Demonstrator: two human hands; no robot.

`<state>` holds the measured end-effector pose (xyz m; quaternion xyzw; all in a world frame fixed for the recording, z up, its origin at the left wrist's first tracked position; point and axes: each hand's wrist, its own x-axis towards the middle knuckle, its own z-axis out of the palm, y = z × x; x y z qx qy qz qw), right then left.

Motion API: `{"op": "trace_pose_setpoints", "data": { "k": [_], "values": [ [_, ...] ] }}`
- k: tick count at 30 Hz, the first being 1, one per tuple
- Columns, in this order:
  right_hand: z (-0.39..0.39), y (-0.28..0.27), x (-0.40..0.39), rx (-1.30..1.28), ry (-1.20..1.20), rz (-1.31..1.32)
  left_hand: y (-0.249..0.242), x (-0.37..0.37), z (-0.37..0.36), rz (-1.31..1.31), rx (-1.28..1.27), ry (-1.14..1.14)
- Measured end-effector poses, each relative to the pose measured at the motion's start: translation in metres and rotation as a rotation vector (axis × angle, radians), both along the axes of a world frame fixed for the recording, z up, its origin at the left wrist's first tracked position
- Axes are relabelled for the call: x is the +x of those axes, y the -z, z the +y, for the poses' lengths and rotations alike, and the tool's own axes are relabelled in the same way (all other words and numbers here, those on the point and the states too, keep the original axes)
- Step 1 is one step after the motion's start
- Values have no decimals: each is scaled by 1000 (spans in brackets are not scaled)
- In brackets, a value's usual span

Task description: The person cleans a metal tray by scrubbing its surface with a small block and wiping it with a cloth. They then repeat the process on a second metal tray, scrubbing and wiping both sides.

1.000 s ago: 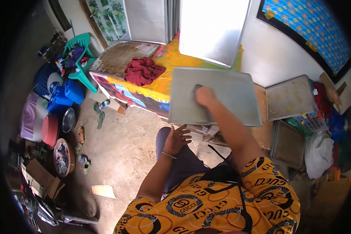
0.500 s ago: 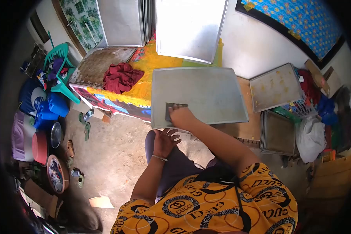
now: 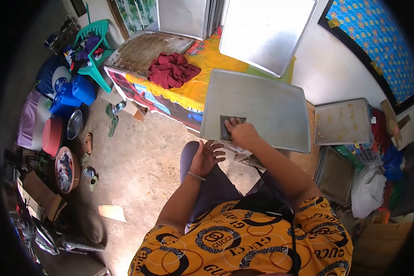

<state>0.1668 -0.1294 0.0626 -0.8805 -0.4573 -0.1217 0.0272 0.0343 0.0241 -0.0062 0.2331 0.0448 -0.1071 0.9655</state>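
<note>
A grey metal tray (image 3: 267,103) lies in front of me, its left part over the edge of the cloth-covered table. My right hand (image 3: 244,135) presses a dark square scouring pad (image 3: 226,129) flat against the tray near its front left corner, fingers on top of the pad. Just below the tray's near edge is my left hand (image 3: 206,157), palm up with fingers spread and nothing in it, the thumb close to the rim. A crumpled maroon cloth (image 3: 172,71) rests on the table left of the tray.
Behind stand a bright upright tray (image 3: 267,32) and a stack of trays (image 3: 186,18). A rusty brown tray (image 3: 142,50) lies at the table's left. To the right, a stained tray (image 3: 342,122) sits over a basket. A green chair (image 3: 96,69) and basins (image 3: 53,135) are at left.
The camera view has turned, so the whole scene sits further right. The right hand and scouring pad remain near the tray's front left corner; the left hand stays below the edge.
</note>
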Motion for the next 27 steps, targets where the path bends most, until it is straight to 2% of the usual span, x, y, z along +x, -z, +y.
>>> {"op": "trace_pose_setpoints", "data": {
  "k": [1, 4, 9, 13, 16, 23, 27],
  "values": [
    [-3, 4, -5, 40, -48, -62, -1, 2, -1, -10, -3, 9],
    [8, -9, 13, -21, 46, 192, -1, 4, -4, -29, -23, 43],
    [38, -23, 93, -112, 210, 239, 2, 5, -3, -28, -28, 48],
    [55, -30, 118, -242, 268, 314, -1, 3, 1, -12, -1, 58],
    [49, -11, 94, -112, 149, 120, 1, 4, 3, -10, 34, 66],
    [68, -36, 120, -136, 205, 266, -2, 11, 1, -26, 24, 129],
    [91, -18, 157, -125, 241, 241, 3, 10, 3, -30, 34, 118]
  ]
}}
